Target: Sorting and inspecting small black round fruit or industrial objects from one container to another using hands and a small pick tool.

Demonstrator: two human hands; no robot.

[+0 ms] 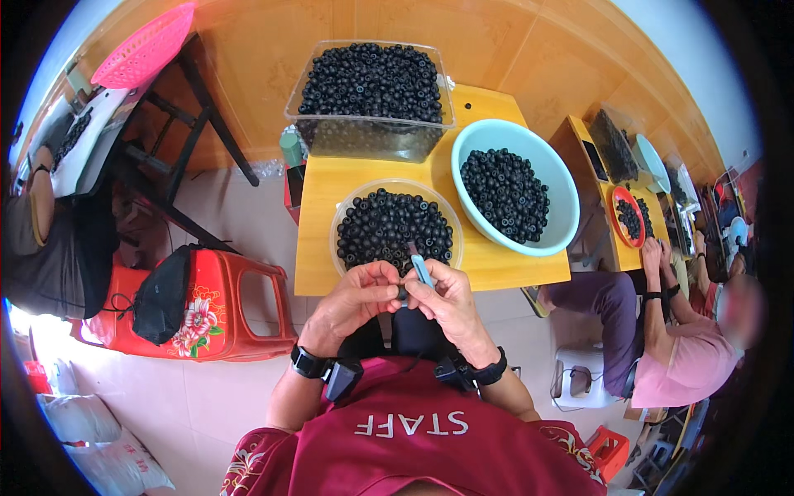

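Observation:
Close in front of my body, both hands meet just over the near rim of a round clear tub (339, 217) filled with small black ring-like parts. My left hand (357, 299) pinches one black ring-like part (402, 293) between thumb and fingers. A slim tool with a pale blue handle (423, 271) is gripped in my right hand (453, 304), its narrow dark end pointing up and away over the tub. My right fingertips touch or nearly touch the part. The fingers partly hide it, so I cannot tell what the tool's lower end touches.
On the yellow table (314, 256) stand a large clear bin (372, 132) and a light blue basin (558, 198), both holding many black parts. A red stool (248, 289) with a black bag (163, 298) is at left. People sit at tables on both sides.

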